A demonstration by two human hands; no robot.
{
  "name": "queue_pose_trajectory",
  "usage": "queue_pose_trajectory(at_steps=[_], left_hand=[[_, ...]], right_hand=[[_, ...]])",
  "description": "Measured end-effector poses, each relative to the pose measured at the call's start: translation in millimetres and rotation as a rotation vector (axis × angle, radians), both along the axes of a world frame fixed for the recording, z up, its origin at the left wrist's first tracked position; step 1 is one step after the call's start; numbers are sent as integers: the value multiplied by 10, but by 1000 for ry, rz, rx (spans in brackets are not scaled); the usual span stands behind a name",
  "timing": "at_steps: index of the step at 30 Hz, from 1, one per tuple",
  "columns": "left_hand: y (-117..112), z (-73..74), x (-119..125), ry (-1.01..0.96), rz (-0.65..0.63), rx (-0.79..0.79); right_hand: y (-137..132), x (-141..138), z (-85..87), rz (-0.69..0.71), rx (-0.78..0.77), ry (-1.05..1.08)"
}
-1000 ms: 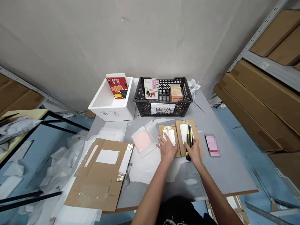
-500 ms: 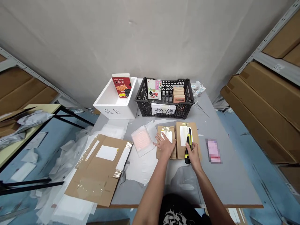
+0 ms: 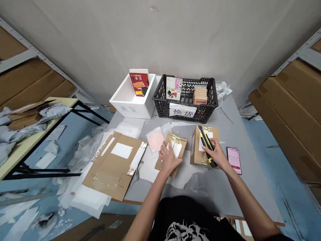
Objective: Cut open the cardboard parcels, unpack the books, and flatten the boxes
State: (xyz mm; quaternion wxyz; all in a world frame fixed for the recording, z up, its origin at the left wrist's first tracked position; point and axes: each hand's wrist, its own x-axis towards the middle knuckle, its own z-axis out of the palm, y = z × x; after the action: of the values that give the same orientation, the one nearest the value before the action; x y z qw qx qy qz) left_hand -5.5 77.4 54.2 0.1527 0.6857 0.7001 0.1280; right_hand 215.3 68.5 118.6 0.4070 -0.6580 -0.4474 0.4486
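Note:
My left hand [image 3: 167, 158] rests on a small taped cardboard parcel [image 3: 177, 146], turned at an angle on the grey table [image 3: 240, 187]; its fingers curl over the parcel's near edge. My right hand [image 3: 217, 154] is closed round a yellow-and-black utility knife [image 3: 206, 142]. The knife lies across the top of a second cardboard parcel [image 3: 200, 154] with a white label. The two parcels sit apart, with a gap between them.
A phone [image 3: 234, 160] lies right of the parcels. Behind stand a black crate [image 3: 186, 107] with books and a white foam box [image 3: 130, 104] with a red book. A flattened carton [image 3: 117, 164] and plastic wrap lie left. Shelves with cartons flank both sides.
The left parcel has been pulled toward me and turned away from the right one. My right hand with the knife shifted to the right parcel's near edge. The camera view swung left.

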Motion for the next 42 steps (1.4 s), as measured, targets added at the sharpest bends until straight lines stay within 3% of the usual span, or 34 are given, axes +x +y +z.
queue_pose_trajectory(at_steps=[4,7,10,14,20,32,37,42], left_hand=[[-444,-80,-748,-12,-136,274],[-643,-239,-1099,-11,-197,370],[-731,-408,-1223,-33,-204,429],[-750,-505,-1200,-64,-186,462],[-729,-525,-1169,-96,-176,471],[-817,-629,-1236,-127,-176,517],[-766,-609,-1208,-94,-176,470],[-805,-647,-1235,-96,-163,489]], right_hand=[[7,35,189,378,119,-498],[33,-131,317,647,232,-753],[94,-392,374,852,340,-870],[222,-695,389,994,384,-995],[374,-893,454,1081,445,-1065],[456,-968,456,1132,482,-1003],[422,-1061,441,1286,528,-881],[506,-987,511,1151,519,-957]])
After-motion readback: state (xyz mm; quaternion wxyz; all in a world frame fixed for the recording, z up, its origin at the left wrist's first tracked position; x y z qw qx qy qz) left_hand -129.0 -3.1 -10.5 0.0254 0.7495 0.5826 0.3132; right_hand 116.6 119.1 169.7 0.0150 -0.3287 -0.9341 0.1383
